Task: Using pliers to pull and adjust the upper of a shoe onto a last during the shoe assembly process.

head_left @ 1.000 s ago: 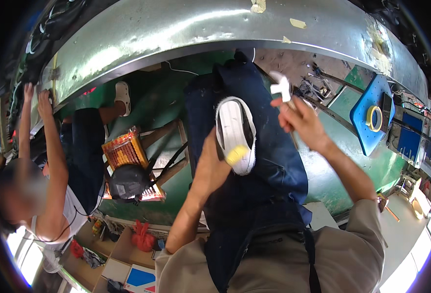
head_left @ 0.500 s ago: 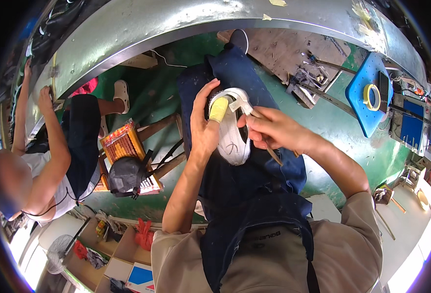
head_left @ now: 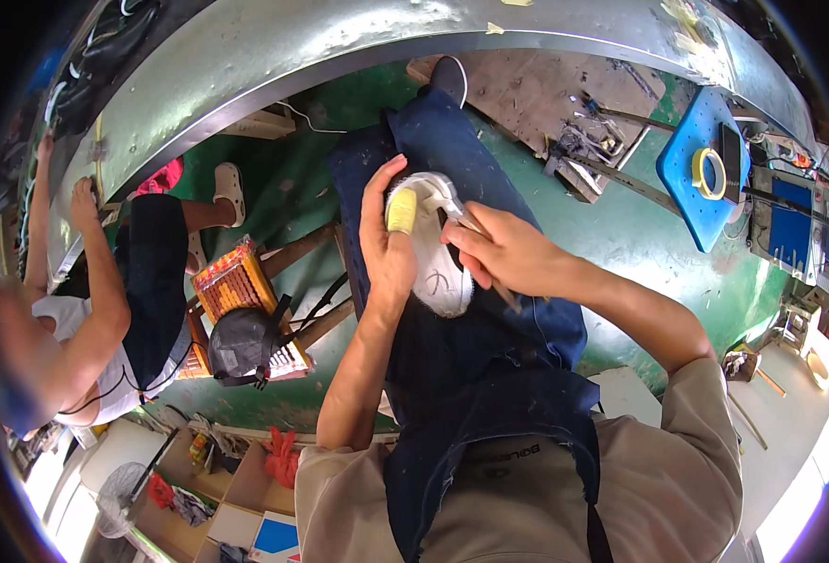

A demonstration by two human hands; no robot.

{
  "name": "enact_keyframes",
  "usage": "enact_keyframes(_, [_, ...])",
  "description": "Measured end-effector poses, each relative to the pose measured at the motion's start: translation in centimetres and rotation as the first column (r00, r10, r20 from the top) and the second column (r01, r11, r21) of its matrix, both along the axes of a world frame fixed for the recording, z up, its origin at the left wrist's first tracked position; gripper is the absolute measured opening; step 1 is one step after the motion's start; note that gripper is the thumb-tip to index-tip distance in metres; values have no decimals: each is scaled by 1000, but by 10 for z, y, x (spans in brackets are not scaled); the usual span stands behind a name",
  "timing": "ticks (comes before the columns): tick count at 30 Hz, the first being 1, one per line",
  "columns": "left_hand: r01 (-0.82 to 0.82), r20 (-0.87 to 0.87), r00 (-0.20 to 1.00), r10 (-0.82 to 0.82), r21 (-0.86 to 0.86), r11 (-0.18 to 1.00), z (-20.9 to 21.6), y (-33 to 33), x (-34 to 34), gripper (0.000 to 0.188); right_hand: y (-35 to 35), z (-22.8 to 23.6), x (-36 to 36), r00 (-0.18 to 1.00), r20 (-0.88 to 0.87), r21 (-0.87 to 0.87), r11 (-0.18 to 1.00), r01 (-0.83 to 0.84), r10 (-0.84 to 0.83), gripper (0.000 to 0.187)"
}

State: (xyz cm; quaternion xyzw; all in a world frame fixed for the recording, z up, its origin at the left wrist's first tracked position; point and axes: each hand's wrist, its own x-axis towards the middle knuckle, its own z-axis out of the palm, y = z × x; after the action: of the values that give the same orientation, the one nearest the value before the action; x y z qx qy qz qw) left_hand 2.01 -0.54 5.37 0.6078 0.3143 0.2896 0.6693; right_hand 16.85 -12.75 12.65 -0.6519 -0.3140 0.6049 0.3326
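Note:
A white shoe [head_left: 445, 286] rests over my lap, its toe end toward me. My left hand [head_left: 386, 258] is closed round the shoe's left side, the thumb wearing a yellow cover [head_left: 402, 212] and pressing at the opening. My right hand [head_left: 508, 251] grips a slim tan-handled tool [head_left: 506, 297] whose end sticks out below the fingers. The tool's pale front part reaches the rim at the shoe's far end; its exact kind is hard to make out. Dark blue apron cloth [head_left: 471, 159] lies beneath the shoe.
A metal-faced bench edge [head_left: 274, 70] curves across the far side. At left, another person's arm [head_left: 105, 272] reaches to it, near a stool with a beaded seat [head_left: 231, 281] and a black cap [head_left: 241, 342]. A blue board [head_left: 682, 188] holding a tape roll [head_left: 708, 174] stands right.
The tool and my right hand have shifted slightly left at the shoe's rim, and the wrist has turned a little. My left hand keeps its grip. The whole view has shifted slightly.

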Motion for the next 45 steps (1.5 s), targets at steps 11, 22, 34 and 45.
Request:
enact_keyframes(11, [45,66,997,-48,55,997,2,10,-3,49,-17,-40,-42,826,541,250,968,20,-157,28])
enact_keyframes(22, [-64,-36,998,55,-345,936,1,16,8,38,-25,-13,-30,741,667,102,977,-188,73,25])
enact_keyframes(34, [78,-39,996,-76,63,995,-16,9,2,70,24,-10,-18,722,670,292,955,-44,-171,24])
enact_keyframes(45, [-154,-337,917,212,192,969,-3,-12,-35,38,17,6,24,895,417,-15,986,-168,159,33])
